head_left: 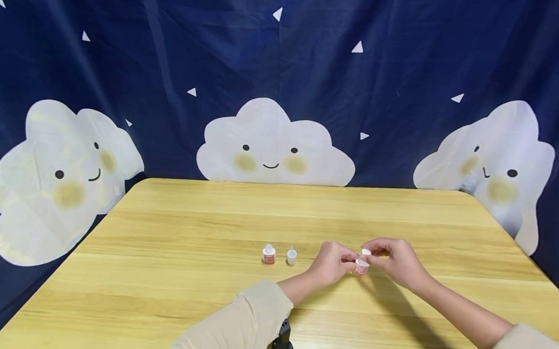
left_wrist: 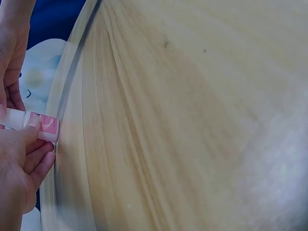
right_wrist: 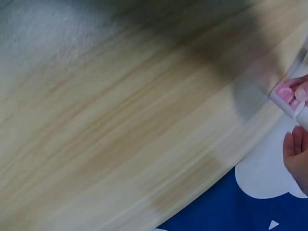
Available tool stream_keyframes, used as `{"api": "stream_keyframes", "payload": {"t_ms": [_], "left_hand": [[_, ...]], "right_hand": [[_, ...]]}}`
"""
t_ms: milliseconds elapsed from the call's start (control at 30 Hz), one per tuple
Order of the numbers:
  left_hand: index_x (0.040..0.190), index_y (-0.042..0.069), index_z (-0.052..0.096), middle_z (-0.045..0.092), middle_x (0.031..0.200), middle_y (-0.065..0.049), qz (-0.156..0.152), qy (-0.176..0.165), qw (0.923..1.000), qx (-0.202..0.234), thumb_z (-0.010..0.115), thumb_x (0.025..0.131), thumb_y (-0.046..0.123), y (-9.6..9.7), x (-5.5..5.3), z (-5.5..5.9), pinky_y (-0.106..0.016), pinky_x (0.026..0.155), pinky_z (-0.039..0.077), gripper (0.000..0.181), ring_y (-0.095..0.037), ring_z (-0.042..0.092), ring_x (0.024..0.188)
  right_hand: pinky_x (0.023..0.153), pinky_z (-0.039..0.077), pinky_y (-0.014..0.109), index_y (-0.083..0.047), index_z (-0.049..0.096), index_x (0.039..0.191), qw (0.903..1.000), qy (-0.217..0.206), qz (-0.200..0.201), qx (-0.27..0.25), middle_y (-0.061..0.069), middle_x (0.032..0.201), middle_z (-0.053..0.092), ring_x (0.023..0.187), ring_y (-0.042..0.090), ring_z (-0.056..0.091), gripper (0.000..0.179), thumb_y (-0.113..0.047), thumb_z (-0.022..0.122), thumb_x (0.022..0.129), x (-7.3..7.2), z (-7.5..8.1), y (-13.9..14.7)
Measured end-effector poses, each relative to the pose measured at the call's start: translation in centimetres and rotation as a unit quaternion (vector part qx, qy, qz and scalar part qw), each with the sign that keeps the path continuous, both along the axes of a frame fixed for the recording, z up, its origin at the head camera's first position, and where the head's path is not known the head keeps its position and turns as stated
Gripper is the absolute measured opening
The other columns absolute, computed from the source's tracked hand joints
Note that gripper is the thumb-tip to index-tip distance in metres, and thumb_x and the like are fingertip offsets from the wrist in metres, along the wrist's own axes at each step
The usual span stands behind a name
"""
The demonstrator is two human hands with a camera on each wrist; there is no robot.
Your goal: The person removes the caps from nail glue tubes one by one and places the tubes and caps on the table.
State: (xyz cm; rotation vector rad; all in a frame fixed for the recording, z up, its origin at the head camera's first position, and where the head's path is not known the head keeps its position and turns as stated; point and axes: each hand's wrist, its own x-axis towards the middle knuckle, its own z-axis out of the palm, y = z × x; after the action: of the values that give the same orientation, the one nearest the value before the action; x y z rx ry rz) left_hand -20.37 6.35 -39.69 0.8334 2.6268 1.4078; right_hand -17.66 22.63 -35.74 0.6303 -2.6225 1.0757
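My left hand pinches a small white bottle with a pink label, thumb on one side and fingers on the other. At the bottle's top, my right hand pinches a white cap. The left wrist view shows the label facing out under the left thumb, and the white top is partly hidden by fingers. In the right wrist view the bottle's base juts out past the fingertips. Both hands are close over the table.
Left of the hands, a second small bottle with a red label and white rounded top stands on the wooden table. Beside it is a small white cup-like piece with a thin stem. A dark blue cloud-printed curtain hangs behind.
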Motion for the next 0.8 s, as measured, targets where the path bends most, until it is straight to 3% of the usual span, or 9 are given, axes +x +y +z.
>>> {"api": "stream_keyframes", "payload": {"t_ms": [300, 800], "left_hand": [[0.088, 0.005, 0.075, 0.073, 0.085, -0.005, -0.004, -0.008, 0.9998, 0.018, 0.072, 0.078, 0.011, 0.0, -0.01, -0.16, -0.005, 0.068, 0.049, 0.011, -0.005, 0.069, 0.08], [0.09, 0.004, 0.074, 0.073, 0.088, -0.007, -0.004, -0.014, 0.9998, 0.014, 0.072, 0.079, 0.009, -0.01, -0.05, -0.06, -0.006, 0.066, 0.05, 0.013, -0.007, 0.07, 0.08]], "right_hand": [[0.055, 0.052, 0.018, 0.001, 0.07, 0.076, 0.998, 0.027, -0.056, -0.016, 0.009, 0.071, 0.07, 0.062, -0.007, 0.055, 0.01, 0.006, 0.075, 0.069, 0.29, -0.19, -0.63], [0.055, 0.049, 0.018, -0.002, 0.072, 0.076, 0.9981, 0.035, -0.046, 0.021, 0.006, 0.071, 0.07, 0.062, -0.004, 0.056, 0.007, 0.001, 0.076, 0.071, 0.15, 0.12, -0.46]]}}
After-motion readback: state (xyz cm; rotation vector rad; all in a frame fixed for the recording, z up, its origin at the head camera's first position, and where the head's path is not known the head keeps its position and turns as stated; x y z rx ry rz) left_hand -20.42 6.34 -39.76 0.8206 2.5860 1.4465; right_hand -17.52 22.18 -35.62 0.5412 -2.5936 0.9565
